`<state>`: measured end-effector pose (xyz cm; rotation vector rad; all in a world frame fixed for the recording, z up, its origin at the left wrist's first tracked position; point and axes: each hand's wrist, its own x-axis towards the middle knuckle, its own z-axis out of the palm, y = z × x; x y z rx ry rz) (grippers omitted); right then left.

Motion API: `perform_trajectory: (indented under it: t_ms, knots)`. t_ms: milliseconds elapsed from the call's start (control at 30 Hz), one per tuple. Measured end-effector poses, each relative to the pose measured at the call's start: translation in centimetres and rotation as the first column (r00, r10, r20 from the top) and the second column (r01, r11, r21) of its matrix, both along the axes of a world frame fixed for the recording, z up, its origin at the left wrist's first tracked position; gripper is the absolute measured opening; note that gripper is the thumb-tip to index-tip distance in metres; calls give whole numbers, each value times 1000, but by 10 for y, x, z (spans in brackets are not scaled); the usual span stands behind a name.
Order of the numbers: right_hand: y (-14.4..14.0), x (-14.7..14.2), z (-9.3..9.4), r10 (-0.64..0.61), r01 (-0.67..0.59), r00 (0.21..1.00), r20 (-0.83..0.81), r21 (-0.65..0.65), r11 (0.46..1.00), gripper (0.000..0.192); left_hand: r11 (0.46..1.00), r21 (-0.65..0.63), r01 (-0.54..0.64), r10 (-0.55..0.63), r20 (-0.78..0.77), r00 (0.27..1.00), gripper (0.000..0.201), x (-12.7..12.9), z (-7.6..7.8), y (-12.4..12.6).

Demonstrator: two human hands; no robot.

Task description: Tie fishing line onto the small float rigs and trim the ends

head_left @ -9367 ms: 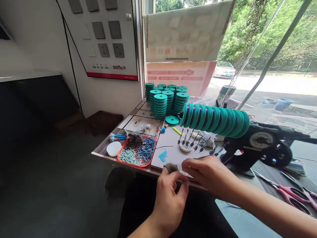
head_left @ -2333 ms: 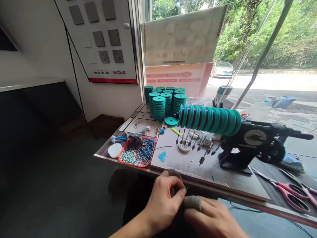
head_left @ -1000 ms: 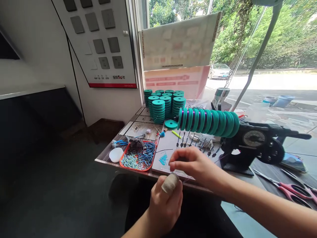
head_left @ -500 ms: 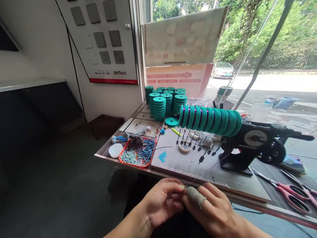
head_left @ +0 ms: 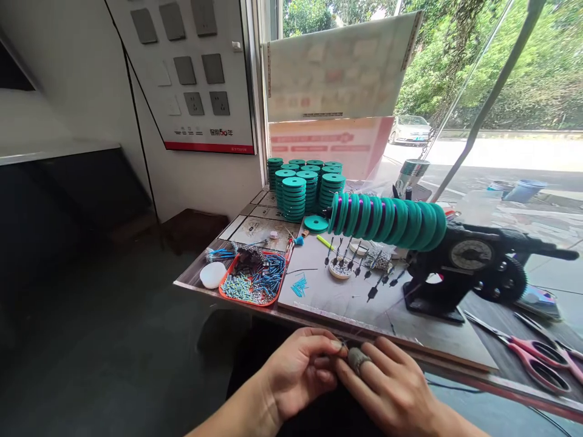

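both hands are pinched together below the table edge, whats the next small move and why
Probably draw the right hand slowly away from the left hand to pull the line snug. Both fingertips meet on something too small to make out, right at the wrapped finger, and nothing else is in hand.

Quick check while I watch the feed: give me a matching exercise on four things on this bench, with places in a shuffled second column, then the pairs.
Things
1. Orange shallow tray of blue and green beads
2. Pink-handled metal scissors
3. Upright stacks of teal plastic spools
4. White oval pebble-like piece

Places
A. Far right of the bench, past the black hand-crank winder
B. At the back, by the window
C. Front left corner of the bench, left of the tray
D. Front left, beside the grey work mat

Pairs: 1-D, 2-A, 3-B, 4-C
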<state>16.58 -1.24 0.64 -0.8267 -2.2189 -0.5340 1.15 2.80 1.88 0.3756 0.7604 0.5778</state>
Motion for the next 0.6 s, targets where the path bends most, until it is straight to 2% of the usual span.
perform_trajectory:
  t_ms: [33, 67, 100, 133, 167, 200, 233, 267, 300, 333, 367, 400, 433, 467, 500, 533, 567, 600]
  knots:
    - [0, 0, 0, 24, -27, 998, -50, -53, 998, 40, 1000, 12, 7, -7, -8, 1000, 14, 0, 0, -1]
    - [0, 0, -1, 32, -54, 989, -141, -158, 986, 38, 999, 27, 17, -17, -19, 1000, 14, 0, -1, -1]
    - [0, 0, -3, 9, -96, 963, -270, -310, 946, 34, 998, 47, 30, -29, -33, 999, 13, 0, -2, -1]
    - [-2, 0, -6, -57, -167, 908, -414, -484, 859, 31, 996, 71, 49, -45, -50, 998, 12, 0, -3, -1]
    - [-3, 0, -10, -159, -276, 826, -540, -635, 722, 29, 992, 104, 71, -64, -70, 995, 10, 1, -3, 0]
    - [-6, -2, -14, -268, -400, 739, -618, -723, 562, 32, 985, 144, 94, -81, -96, 992, 8, 1, -3, 0]
    - [-8, -4, -20, -352, -509, 671, -653, -750, 423, 39, 975, 189, 115, -92, -125, 988, 6, 1, -3, 0]
    - [-11, -6, -26, -399, -584, 627, -670, -742, 329, 45, 965, 227, 128, -95, -150, 984, 6, 1, -2, 1]
    - [-14, -8, -32, -418, -633, 597, -685, -722, 279, 49, 948, 290, 129, -74, -193, 978, 8, 1, 0, 1]
    - [-18, -10, -37, -414, -641, 592, -691, -716, 278, 51, 911, 390, 133, -28, -263, 964, 10, 0, 1, 0]
    - [-21, -12, -41, -385, -608, 613, -690, -723, 326, 50, 839, 522, 155, 43, -348, 936, 11, -1, 3, -1]
    - [-24, -13, -41, -345, -539, 651, -676, -732, 417, 47, 720, 663, 205, 139, -427, 893, 11, -3, 3, -3]
    - [-26, -13, -39, -288, -450, 704, -650, -721, 527, 43, 558, 782, 279, 251, -479, 841, 12, -4, 1, -5]
    - [-27, -13, -33, -219, -354, 766, -604, -681, 640, 41, 378, 853, 360, 364, -494, 790, 13, -6, -2, -8]
    - [-27, -13, -23, -155, -274, 828, -539, -629, 727, 40, 214, 884, 416, 462, -467, 754, 15, -7, -8, -10]
    - [-23, -13, -10, -103, -229, 876, -472, -593, 772, 40, 97, 896, 433, 528, -415, 741, 17, -8, -16, -13]
    - [-18, -12, 6, -65, -227, 900, -430, -592, 773, 36, 16, 908, 418, 589, -347, 730, 18, -8, -25, -15]
    - [-9, -12, 24, -64, -240, 914, -400, -663, 709, 29, -51, 931, 362, 637, -249, 730, 16, -7, -35, -16]
